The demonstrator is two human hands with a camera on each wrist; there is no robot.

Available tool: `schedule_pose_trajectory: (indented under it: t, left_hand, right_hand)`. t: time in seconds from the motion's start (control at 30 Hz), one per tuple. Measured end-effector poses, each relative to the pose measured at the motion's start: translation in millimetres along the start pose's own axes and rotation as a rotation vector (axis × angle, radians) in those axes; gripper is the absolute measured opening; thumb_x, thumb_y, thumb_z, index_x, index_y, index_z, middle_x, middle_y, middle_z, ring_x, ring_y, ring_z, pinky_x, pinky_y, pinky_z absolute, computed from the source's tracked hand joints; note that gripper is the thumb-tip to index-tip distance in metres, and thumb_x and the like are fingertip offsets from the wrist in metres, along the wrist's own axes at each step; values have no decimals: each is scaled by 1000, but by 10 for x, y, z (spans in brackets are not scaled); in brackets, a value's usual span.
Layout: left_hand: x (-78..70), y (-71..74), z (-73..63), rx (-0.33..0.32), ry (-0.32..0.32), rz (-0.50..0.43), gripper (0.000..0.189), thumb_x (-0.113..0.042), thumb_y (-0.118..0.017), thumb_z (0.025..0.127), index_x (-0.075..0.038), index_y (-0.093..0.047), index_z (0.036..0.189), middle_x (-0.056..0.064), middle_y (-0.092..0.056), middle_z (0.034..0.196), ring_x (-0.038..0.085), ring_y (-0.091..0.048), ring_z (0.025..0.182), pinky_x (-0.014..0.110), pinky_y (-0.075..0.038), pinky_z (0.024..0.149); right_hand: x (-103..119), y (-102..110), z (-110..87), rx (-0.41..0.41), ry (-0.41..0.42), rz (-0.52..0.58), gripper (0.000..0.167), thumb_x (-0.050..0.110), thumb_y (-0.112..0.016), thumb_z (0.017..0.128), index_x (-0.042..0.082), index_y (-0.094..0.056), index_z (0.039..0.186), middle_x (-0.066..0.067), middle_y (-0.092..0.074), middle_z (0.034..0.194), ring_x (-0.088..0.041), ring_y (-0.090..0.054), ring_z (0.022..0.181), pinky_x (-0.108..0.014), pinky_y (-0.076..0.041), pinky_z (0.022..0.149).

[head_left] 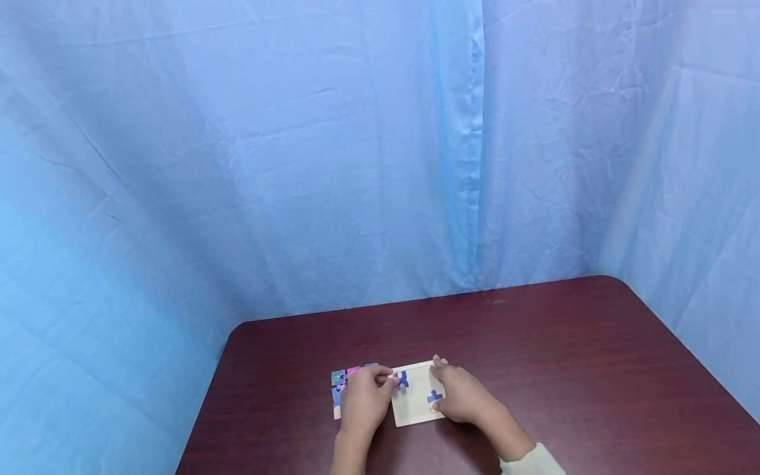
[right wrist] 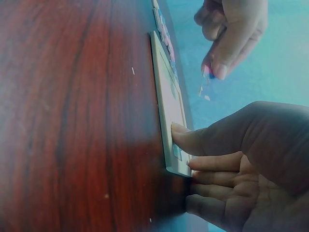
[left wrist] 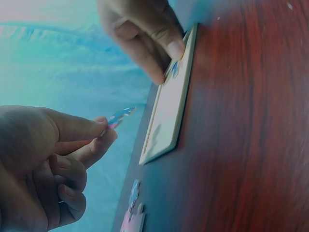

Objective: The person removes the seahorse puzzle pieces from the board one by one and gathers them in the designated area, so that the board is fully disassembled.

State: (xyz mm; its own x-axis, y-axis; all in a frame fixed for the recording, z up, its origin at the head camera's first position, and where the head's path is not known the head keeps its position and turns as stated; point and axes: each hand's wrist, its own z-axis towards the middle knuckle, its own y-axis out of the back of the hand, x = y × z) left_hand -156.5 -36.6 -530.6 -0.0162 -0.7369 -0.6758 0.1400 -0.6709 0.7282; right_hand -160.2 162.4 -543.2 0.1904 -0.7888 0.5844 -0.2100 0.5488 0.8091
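Note:
My left hand [head_left: 365, 399] pinches a jigsaw piece [head_left: 402, 380] between thumb and fingertips. In the left wrist view this blue and pink piece [left wrist: 120, 116] is raised above the table. A pale, shallow puzzle tray [head_left: 410, 404] lies below and to its right. My right hand [head_left: 466, 394] holds the tray by its right side, thumb on the near part and fingers toward the far corner. Partly covered by that thumb, another blue jigsaw piece [head_left: 435, 396] lies inside the tray at the right. The remaining tray floor shows bare and pale.
Several colourful jigsaw pieces [head_left: 338, 379] lie grouped on the table left of the tray, partly hidden behind my left hand. The dark red-brown table [head_left: 534, 356] has rounded far corners. Blue curtains [head_left: 356, 165] hang behind it and at both sides.

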Motion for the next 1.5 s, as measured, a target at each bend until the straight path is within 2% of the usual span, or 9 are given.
schedule_pose_trajectory:
  t: [0.1,0.23,0.37,0.53,0.73,0.97,1.27,1.37,1.5]
  left_hand:
    - [34,64,0,-13,37,-14,10,-20,-88,85,-19,-78,84,-12,-73,70,1,-60,63,29,-47,62]
    - [87,163,-9,-7,56,-2,14,-21,-87,85,-21,-74,80,-12,-72,70,2,-60,63,33,-48,64]
    - [146,247,-18,16,68,8,18,-21,-87,85,-21,-71,75,-10,-70,66,4,-57,59,32,-45,59]
    - [215,313,-20,40,74,17,21,-20,-87,83,-20,-71,70,-7,-69,60,2,-59,52,32,-43,56]
    - [279,357,-20,61,93,66,21,-20,-88,80,-20,-72,67,-9,-69,58,5,-59,55,35,-44,60]
    - [321,349,-19,37,103,116,24,-20,-89,77,-22,-70,62,-10,-64,59,8,-55,57,38,-46,59]
    - [281,265,44,53,105,67,22,-19,-86,85,-18,-71,69,-7,-69,56,4,-60,49,37,-48,61]
    - [275,232,87,25,110,106,25,-20,-87,85,-20,-69,67,-6,-68,57,7,-60,50,39,-50,61]
    - [296,194,137,-39,108,182,27,-23,-90,81,-22,-67,65,-5,-70,65,13,-65,61,44,-52,61]
  right_hand:
    - [-3,-3,2,1,0,0,69,6,-88,76,-15,-61,137,-30,-51,156,-44,-50,148,-55,-39,122]
    - [-4,-2,2,-1,1,1,70,5,-88,76,-14,-60,138,-30,-50,157,-43,-50,148,-55,-39,122]
    - [-3,1,1,-1,3,8,70,5,-88,76,-14,-61,138,-30,-50,157,-43,-50,148,-55,-38,123]
    - [-2,4,2,2,-1,12,70,6,-89,76,-14,-61,137,-29,-51,157,-43,-50,148,-55,-38,123]
    - [-3,8,8,3,-6,9,70,5,-89,76,-14,-61,137,-29,-51,157,-43,-50,148,-55,-38,123]
    - [-3,1,9,17,-21,13,69,6,-88,78,-14,-61,138,-28,-49,159,-43,-49,149,-56,-37,123]
    - [-14,7,13,3,-6,10,70,6,-89,76,-14,-61,137,-29,-50,157,-44,-50,148,-56,-38,123]
    - [-20,2,11,10,-9,10,69,6,-89,77,-14,-61,137,-28,-50,158,-43,-50,148,-56,-38,123]
    - [-17,-10,6,19,-16,12,68,7,-88,79,-13,-61,138,-27,-49,159,-43,-49,149,-56,-38,123]
